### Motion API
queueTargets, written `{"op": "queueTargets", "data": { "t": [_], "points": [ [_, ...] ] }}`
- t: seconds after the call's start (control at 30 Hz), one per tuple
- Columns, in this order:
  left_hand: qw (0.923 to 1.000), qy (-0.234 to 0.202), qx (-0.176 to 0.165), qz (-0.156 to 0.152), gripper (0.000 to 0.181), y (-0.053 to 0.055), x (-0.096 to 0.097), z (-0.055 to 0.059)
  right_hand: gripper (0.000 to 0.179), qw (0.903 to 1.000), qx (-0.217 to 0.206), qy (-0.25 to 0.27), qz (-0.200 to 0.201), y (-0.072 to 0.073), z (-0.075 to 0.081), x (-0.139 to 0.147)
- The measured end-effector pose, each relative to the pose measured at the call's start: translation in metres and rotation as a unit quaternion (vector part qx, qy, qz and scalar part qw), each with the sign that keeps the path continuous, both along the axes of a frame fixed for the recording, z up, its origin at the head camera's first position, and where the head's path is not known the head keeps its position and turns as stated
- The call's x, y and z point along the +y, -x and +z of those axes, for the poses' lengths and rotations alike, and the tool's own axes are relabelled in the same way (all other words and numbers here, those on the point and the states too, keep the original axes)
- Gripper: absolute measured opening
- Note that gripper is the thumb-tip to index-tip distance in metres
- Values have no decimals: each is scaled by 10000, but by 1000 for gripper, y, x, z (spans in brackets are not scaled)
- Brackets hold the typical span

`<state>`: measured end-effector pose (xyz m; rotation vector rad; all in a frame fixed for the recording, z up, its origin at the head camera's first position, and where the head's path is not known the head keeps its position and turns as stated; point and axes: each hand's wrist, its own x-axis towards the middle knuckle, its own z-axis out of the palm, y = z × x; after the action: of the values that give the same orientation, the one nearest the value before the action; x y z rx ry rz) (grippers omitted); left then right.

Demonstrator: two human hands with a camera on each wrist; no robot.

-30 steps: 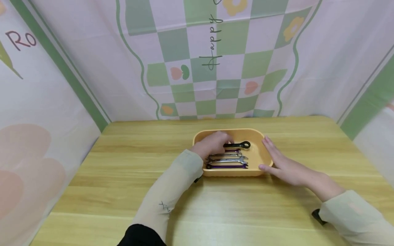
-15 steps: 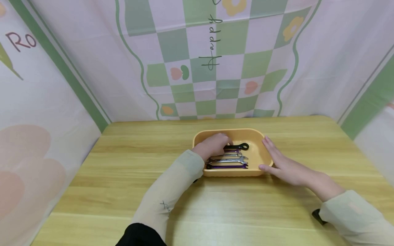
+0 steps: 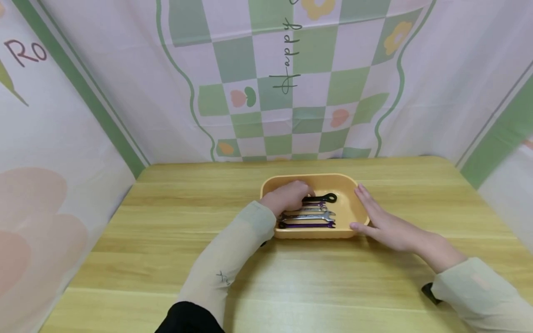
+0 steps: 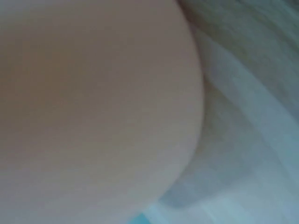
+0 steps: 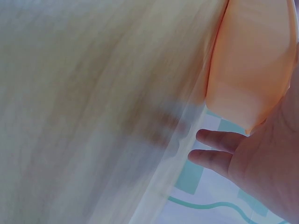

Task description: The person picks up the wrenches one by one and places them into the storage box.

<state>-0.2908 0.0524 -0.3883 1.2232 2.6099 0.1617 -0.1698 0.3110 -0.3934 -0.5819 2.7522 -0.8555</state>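
A yellow-orange plastic tray point(image 3: 316, 234) stands on the table and holds several wrenches laid side by side. My left hand point(image 3: 289, 196) reaches in over the tray's left side, its curled fingers holding a black wrench point(image 3: 330, 198) whose ring end sticks out to the right. In front of that lie a small purple wrench point(image 3: 319, 204), a small silver one, a larger silver open-ended wrench point(image 3: 310, 216) and a purple wrench point(image 3: 308, 225) along the front wall. My right hand point(image 3: 387, 229) rests against the tray's right end, fingers extended. The left wrist view is blurred and hides the fingertips.
The wooden table point(image 3: 166, 259) runs back to a checked fabric backdrop point(image 3: 275, 92). More printed cloth hangs on the left and right sides. The tray's raised wall point(image 5: 250, 60) fills the upper right of the right wrist view.
The black wrench has come slightly nearer to the other wrenches, with my left hand still on it. My right hand and the tray have stayed in place.
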Motion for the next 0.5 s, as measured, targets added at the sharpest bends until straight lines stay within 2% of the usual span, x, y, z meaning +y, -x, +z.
{"op": "queueTargets", "data": {
  "t": [0.23, 0.5],
  "points": [
    [9994, -92, -312, 142, 56, 1, -1, 4, 96, 10000, -26, -6, -13, -1, 1, 0],
    [9985, -95, -441, 307, 56, 2, -2, 5, 95, 10000, -47, 14, 7, -2, 3, -1]
  ]
}}
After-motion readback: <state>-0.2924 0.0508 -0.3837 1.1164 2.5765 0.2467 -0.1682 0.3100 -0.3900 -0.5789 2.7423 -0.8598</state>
